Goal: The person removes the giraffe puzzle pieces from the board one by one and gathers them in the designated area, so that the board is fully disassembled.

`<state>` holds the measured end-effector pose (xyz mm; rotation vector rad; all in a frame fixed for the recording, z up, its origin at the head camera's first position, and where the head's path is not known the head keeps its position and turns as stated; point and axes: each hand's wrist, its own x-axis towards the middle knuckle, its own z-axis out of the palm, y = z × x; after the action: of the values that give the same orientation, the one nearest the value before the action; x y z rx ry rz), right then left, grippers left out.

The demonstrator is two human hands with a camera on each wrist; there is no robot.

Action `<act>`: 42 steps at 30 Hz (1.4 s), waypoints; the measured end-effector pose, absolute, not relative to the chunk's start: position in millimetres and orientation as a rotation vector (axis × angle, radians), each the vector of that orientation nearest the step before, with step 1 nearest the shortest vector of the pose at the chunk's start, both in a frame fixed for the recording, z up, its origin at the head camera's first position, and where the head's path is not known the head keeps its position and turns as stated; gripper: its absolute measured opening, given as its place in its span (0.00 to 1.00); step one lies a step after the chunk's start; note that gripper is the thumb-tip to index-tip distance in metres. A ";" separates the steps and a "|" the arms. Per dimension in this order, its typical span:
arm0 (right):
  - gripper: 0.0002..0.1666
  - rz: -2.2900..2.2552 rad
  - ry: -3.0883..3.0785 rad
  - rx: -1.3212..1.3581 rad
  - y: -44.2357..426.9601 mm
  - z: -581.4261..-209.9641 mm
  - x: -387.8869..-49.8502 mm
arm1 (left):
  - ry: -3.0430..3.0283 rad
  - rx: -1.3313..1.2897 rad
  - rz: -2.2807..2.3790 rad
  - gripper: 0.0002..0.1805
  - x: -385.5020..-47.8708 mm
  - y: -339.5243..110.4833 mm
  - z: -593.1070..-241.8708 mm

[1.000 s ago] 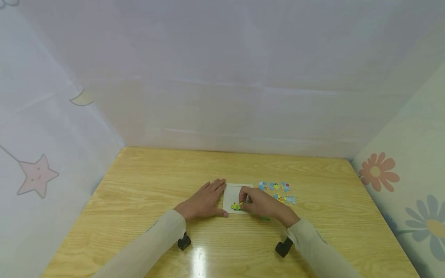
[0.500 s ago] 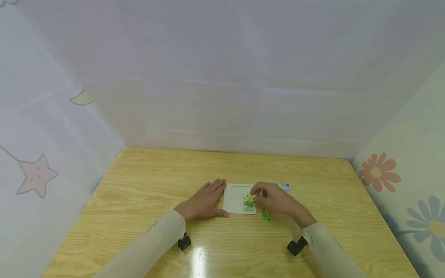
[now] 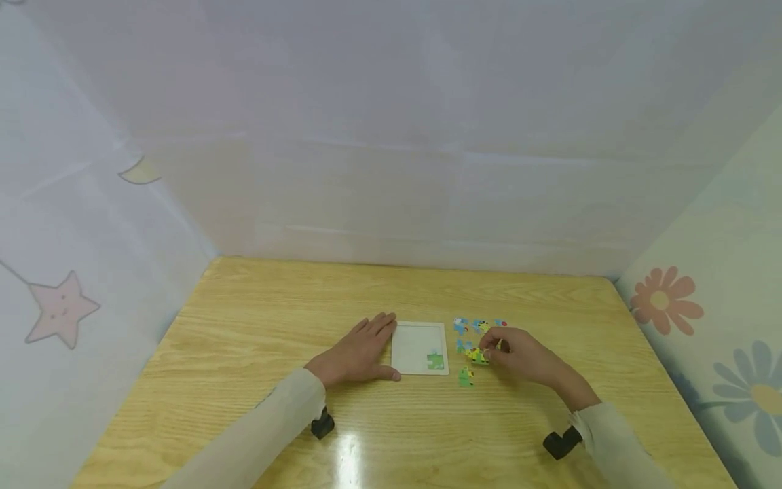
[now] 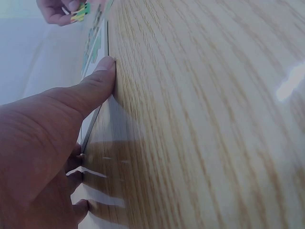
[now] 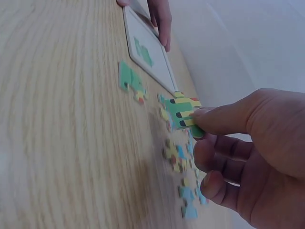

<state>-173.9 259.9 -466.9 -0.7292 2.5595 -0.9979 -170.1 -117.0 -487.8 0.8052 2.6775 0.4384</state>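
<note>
A shallow white puzzle tray [image 3: 409, 346] lies on the table, with one green puzzle piece [image 3: 436, 360] in its lower right corner. My left hand [image 3: 359, 353] rests along the tray's left side, fingers straight and spread; in the left wrist view its thumb [image 4: 97, 86] touches the tray's edge. Between thumb and fingers my right hand [image 3: 519, 352] pinches a yellow and green puzzle piece [image 5: 181, 113] with dark marks, held above the table. Below it lie several loose pieces, partly hidden by the hand. A green and yellow piece [image 3: 466, 377] sits nearest the tray's lower right.
Blue and yellow puzzle pieces [image 3: 480, 326] lie in a loose group right of the tray. Light wood table [image 3: 275, 292] extends around both hands. Pale cloth walls [image 3: 366, 190] rise at the back and sides. A black wrist mount [image 3: 562, 443] hangs under the right sleeve.
My right hand has lifted the yellow and green piece from the tray and carried it right, over the loose pieces. The green piece in the corner is now uncovered. The left hand stays put.
</note>
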 end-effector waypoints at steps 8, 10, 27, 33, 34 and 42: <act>0.05 -0.933 2.537 -0.686 276.2 -469.4 -166.9 | 2.682 0.805 0.438 0.61 -171.3 -117.1 -491.8; 0.04 -0.936 2.518 -0.667 278.7 -470.1 -164.7 | 2.683 0.803 0.435 0.61 -171.2 -117.0 -492.3; 0.03 -0.962 2.578 -0.641 276.0 -465.9 -167.3 | 2.683 0.795 0.430 0.60 -169.9 -116.4 -489.9; 0.04 -0.934 2.523 -0.666 260.3 -459.2 -174.0 | 2.676 0.788 0.436 0.60 -170.0 -116.4 -488.7; 0.04 -0.921 2.521 -0.668 256.7 -457.9 -174.9 | 2.675 0.786 0.436 0.60 -169.8 -116.5 -488.9; 0.07 -0.900 2.495 -0.768 226.8 -457.2 -182.8 | 2.673 0.798 0.448 0.60 -169.3 -116.3 -488.3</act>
<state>-182.8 226.8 -457.2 -0.7675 2.4949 -0.8998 -169.3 -116.3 -488.3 0.7976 2.6733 0.4485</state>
